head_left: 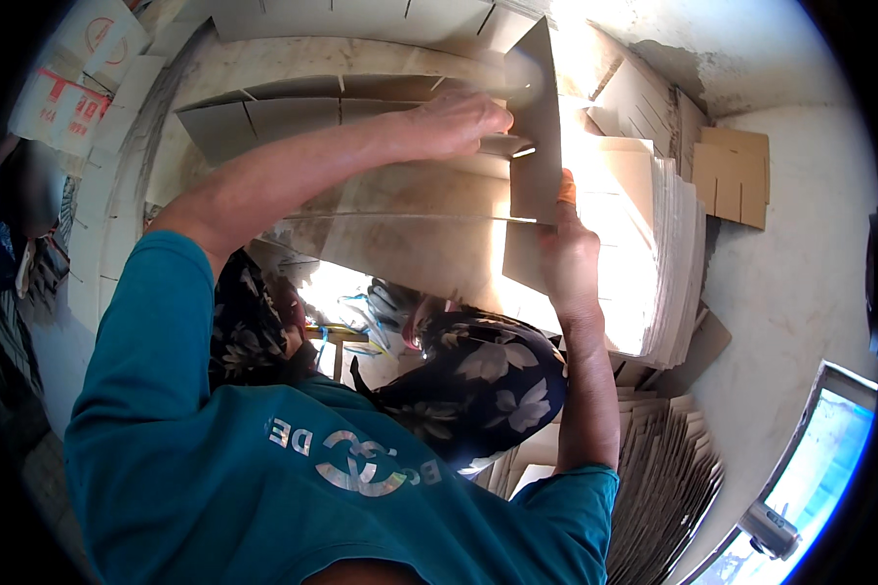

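Note:
A long slotted cardboard strip (293, 117) stands on edge across the work surface, beside a second one close behind it. My left hand (458, 125) is closed at the right end of these strips, its fingers curled; the exact hold is partly hidden. Crosswise to them stands a shorter cardboard divider piece (537, 161), upright, with slots meeting the strips' ends. Its near end is gripped by my right hand (568, 253), whose thumb wears an orange covering. Another long cardboard strip (390, 249) runs nearer to me, below my left forearm.
A tall stack of cardboard sheets (678, 253) stands on the right in bright light. Slotted pieces (732, 180) lean on the wall behind it. Many thin strips (663, 487) are bundled at lower right. Printed cartons (63, 107) are at far left, more slotted cardboard (361, 19) at the back.

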The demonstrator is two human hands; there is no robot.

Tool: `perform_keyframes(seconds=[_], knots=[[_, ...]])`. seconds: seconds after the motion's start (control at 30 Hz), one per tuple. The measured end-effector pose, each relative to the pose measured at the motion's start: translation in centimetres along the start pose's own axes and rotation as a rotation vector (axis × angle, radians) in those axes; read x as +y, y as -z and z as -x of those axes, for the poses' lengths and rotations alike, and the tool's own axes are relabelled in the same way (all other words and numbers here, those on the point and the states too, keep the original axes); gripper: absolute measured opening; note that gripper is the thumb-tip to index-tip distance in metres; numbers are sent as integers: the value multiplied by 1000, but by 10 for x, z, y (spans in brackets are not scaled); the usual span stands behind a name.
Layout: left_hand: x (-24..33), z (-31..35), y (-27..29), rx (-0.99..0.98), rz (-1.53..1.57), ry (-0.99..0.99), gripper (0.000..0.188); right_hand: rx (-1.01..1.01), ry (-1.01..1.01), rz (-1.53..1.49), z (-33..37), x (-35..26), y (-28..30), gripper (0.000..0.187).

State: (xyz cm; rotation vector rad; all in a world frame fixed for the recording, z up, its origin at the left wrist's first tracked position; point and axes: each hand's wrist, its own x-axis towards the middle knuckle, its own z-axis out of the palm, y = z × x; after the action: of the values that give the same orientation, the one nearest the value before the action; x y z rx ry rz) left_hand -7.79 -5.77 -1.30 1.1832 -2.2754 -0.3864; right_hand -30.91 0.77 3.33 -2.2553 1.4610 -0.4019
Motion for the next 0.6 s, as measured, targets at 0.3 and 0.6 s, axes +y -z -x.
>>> perform_keyframes(seconds=[0.3,0.6], knots=[[14,1,23,-201,-183,20,4,9,75,48,2,1,6,65],[15,0,20,-309,-134,47,14,-28,129,-9,3,22,-16,64]])
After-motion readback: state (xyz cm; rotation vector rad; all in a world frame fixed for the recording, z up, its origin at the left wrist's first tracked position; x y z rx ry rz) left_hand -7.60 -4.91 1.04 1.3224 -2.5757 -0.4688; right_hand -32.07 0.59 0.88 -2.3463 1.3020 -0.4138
